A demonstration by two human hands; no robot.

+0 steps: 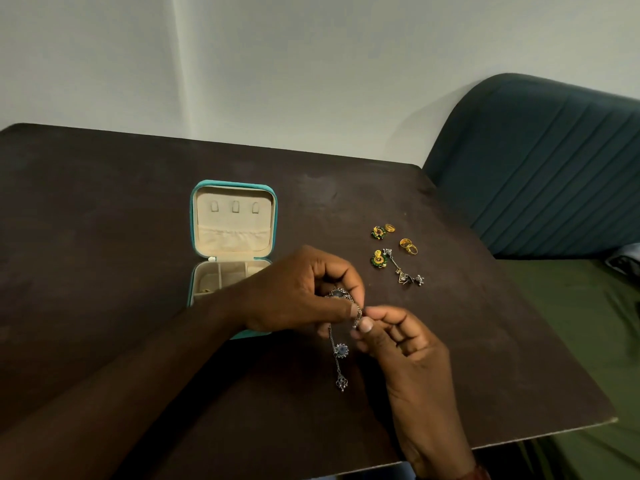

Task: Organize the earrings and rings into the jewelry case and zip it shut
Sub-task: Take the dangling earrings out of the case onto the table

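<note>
A teal jewelry case (233, 185) stands open on the dark table, its beige lid raised and its compartments partly hidden by my left hand (298, 292). That hand pinches the top of a long silver dangle earring with blue stones (341, 351), which hangs down above the table. My right hand (398, 344) pinches the same earring near its top, thumb against my left fingertips. To the right lie two green-and-gold earrings (378, 232) (379, 259), a small gold ring (390, 227), two gold rings (408, 246) and a silver dangle earring (403, 271).
The dark table (104, 220) ends at a front edge close to me and a right edge near a teal padded chair (540, 161). A white wall rises behind. Green fabric (588, 323) lies to the right below the table.
</note>
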